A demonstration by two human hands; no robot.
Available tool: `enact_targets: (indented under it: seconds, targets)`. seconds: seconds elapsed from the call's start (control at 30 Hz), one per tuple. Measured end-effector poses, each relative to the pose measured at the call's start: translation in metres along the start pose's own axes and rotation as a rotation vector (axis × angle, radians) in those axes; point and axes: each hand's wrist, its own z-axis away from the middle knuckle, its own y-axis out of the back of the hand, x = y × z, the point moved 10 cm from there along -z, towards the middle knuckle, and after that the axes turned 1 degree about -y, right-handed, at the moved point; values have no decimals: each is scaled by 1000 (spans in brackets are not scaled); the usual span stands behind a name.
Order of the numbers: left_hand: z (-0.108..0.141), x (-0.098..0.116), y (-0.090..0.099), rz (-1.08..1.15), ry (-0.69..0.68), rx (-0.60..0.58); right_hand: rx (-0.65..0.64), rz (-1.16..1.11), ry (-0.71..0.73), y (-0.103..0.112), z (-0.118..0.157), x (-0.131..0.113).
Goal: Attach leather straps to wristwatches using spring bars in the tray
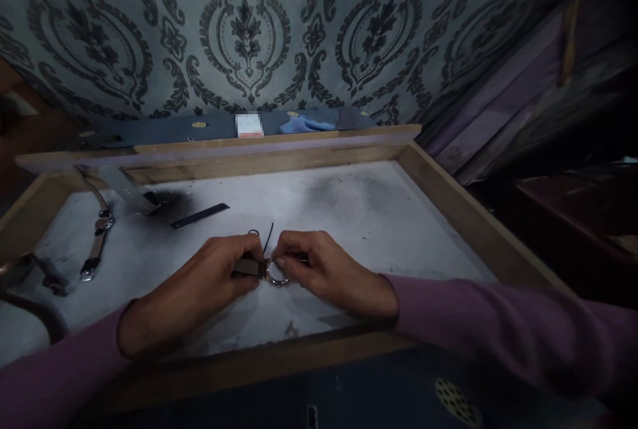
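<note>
A wristwatch [277,273] with a round silver-coloured case lies between my hands, low over the white-bottomed tray. My left hand [192,277] is closed, its thumb and fingers pinching the brown strap [247,267] beside the case. From the other side my right hand [331,273] grips the watch, fingertips on the top and right edge of the case. The right part of the strap is mostly hidden by that hand. Just beyond my fingertips a thin dark rod [269,236] sticks up, and a small dark loop [254,232] shows near my left knuckles.
A wooden rim [279,162] borders the tray. To the left lie another wristwatch [104,224], a flat dark strip [200,216], a translucent strip-like object [127,188] and a blurred curved band [37,313]. Behind the rim are a small white box [248,125] and blue cloth [305,125].
</note>
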Motion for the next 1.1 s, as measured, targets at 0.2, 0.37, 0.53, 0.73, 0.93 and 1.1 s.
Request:
enact_targets:
  seconds: [0.2,0.37,0.53,0.73,0.93,1.1]
  targets:
    - [1,6,0,-105,-48,48,-1,7,-8,1,0,-1]
    - [2,2,0,-114,-8,48,-1,-1,-17,1,1,0]
    - [1,-6,0,-36,25,41,6,7,-9,2,0,2]
    - [2,-7,-1,-60,53,46,16,13,-9,4,1,1]
    - [5,-9,-3,-67,73,53,6,21,12,2,1,-1]
    - [4,-9,-3,-58,73,59,-12,25,21,1,0,-2]
